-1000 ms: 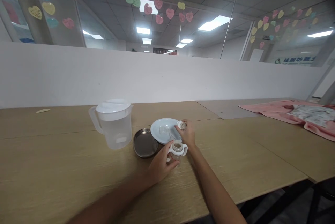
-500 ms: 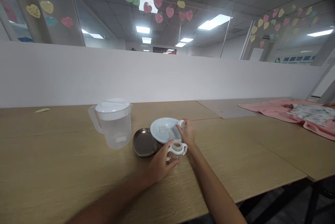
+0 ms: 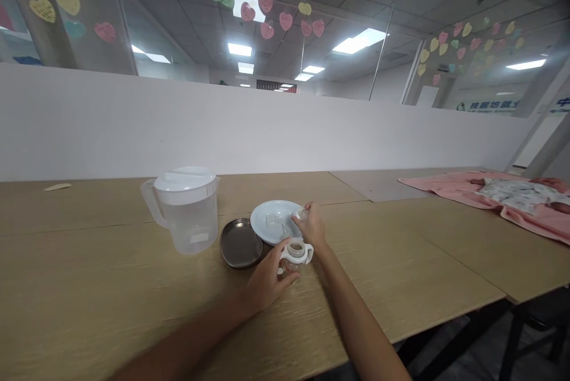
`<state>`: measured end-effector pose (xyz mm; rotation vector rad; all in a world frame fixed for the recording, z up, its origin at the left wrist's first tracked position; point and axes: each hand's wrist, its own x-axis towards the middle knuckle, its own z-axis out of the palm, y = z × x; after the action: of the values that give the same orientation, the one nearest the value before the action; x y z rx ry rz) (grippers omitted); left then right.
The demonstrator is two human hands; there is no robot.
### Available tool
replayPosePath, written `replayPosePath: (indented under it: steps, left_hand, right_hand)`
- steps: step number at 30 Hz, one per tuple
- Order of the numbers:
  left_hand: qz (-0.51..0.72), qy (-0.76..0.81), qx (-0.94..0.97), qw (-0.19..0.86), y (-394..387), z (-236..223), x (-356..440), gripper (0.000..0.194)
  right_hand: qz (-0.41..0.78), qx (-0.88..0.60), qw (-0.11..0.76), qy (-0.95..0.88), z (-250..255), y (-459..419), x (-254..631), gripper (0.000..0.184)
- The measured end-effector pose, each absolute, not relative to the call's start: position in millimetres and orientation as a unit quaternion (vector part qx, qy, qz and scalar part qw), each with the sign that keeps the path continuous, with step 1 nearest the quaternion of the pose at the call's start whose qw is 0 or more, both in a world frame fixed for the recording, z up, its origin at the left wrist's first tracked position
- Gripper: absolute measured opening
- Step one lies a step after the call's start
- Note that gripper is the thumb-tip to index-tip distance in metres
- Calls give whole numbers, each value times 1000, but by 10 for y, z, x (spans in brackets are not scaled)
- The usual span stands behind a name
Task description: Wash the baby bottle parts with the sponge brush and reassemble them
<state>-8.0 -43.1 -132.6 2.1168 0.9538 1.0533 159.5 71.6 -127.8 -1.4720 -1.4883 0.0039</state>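
My left hand (image 3: 269,280) is wrapped round a clear baby bottle (image 3: 291,267) that stands upright on the table. It has a white collar with looped handles, and its mouth is uncovered. My right hand (image 3: 313,226) pinches a small clear and white bottle top (image 3: 301,213) over the right rim of a white plate (image 3: 262,229). A clear, flat piece (image 3: 272,220) and a thin utensil (image 3: 288,229), partly hidden by my hand, lie on this plate. Touching the plate's left side is a shallow metal tray (image 3: 240,244).
A lidded plastic pitcher (image 3: 193,221) stands to the left, its handle facing left. On the far right a pink blanket (image 3: 427,183) bears a small figure in patterned white cloth (image 3: 512,192). A white partition (image 3: 267,132) runs behind the wooden table (image 3: 401,250).
The view has shifted slightly to the right, so things sit a little further left. My right hand has turned the bottle top slightly; both hands keep their holds.
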Motion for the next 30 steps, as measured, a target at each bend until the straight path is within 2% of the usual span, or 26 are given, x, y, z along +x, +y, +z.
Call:
replayPosePath:
  steps: [4, 8, 15, 17, 21, 23, 27, 30]
  left_hand:
    - [399, 361, 791, 290, -417, -1356, -83, 66]
    - [399, 366, 789, 289, -415, -1360, -77, 67]
    - [399, 361, 789, 298, -439, -1310, -74, 66]
    - [397, 365, 787, 299, -430, -1312, -76, 67]
    - [397, 364, 790, 293, -432, -1344, -79, 67]
    - [407, 368, 789, 277, -460, -1361, -83, 67]
    - [415, 349, 813, 213, -543, -1286, -112, 75]
    - [412, 331, 831, 173, -548, -1067, -183, 66]
  right_hand:
    - [-16, -572, 502, -649, -1251, 707, 1614, 29]
    - [-25, -551, 504, -664, -1254, 713, 1631, 32]
    - [89, -538, 541, -640, -1369, 832, 1652, 66]
    - [124, -534, 546, -634, -1402, 867, 1660, 63]
    - [126, -528, 533, -649, -1422, 884, 1680, 39]
    - [117, -531, 503, -672, -1417, 875, 1691, 32]
    - [120, -554, 421, -708, -1407, 855, 1711, 34]
    - [126, -555, 410, -713, -1407, 842, 1717, 33]
